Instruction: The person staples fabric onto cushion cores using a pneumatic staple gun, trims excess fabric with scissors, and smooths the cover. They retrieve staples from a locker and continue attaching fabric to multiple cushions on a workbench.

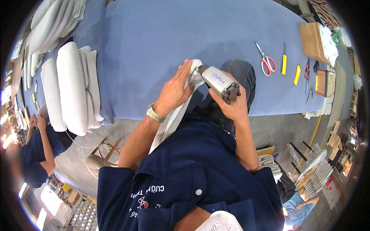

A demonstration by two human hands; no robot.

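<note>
My right hand [236,104] is wrapped round a silver-grey pneumatic staple gun [219,80]. Its dark nose meets the end of a long, light grey fabric-covered padded piece [195,78]. My left hand [175,89], with a gold watch at the wrist, grips that piece close to the nose, fingers along its far side and thumb on the near side. The piece runs down past my left forearm toward my body. One of my knees, in dark jeans, is raised beside the staple gun. The fingertips round the gun's grip are partly hidden.
On the blue-covered table [154,34] lie red-handled scissors [266,64], a yellow-handled tool [284,64], a yellow cutter [296,76] and a screwdriver [307,70]. Padded grey pieces [71,88] are stacked left; a cardboard box [311,40] stands right. Co-workers sit at both sides.
</note>
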